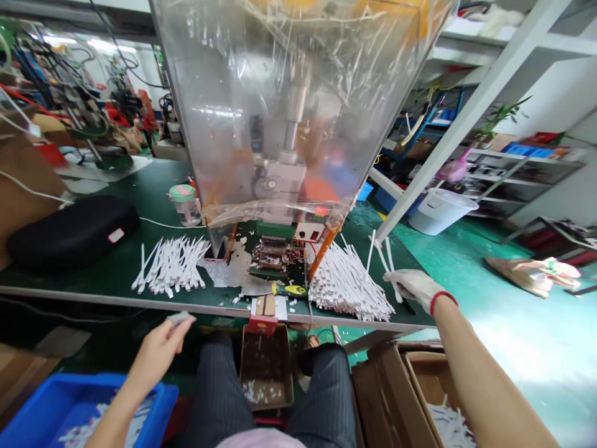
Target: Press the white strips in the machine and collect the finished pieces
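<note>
My right hand (415, 289), in a pale glove with a red cuff, is at the right of the bench, its fingers closed on a few thin white strips (388, 255) that stick up from the fingertips. Just left of it lies a large heap of white strips (349, 283). My left hand (163, 342) is bare except for something grey at its fingertips, perhaps a finger cover. It hangs in front of the bench edge with fingers pinched; whatever is between them is hidden. A smaller bundle of white strips (172, 264) lies on the bench beyond it.
A press (284, 180) behind clear plastic sheeting stands mid-bench, with a yellow-handled scraper (291, 290) before it. A black case (69, 230) and a jar (185, 205) are left. Below are a blue bin (163, 398), a brown tray (245, 373) and a carton (392, 392).
</note>
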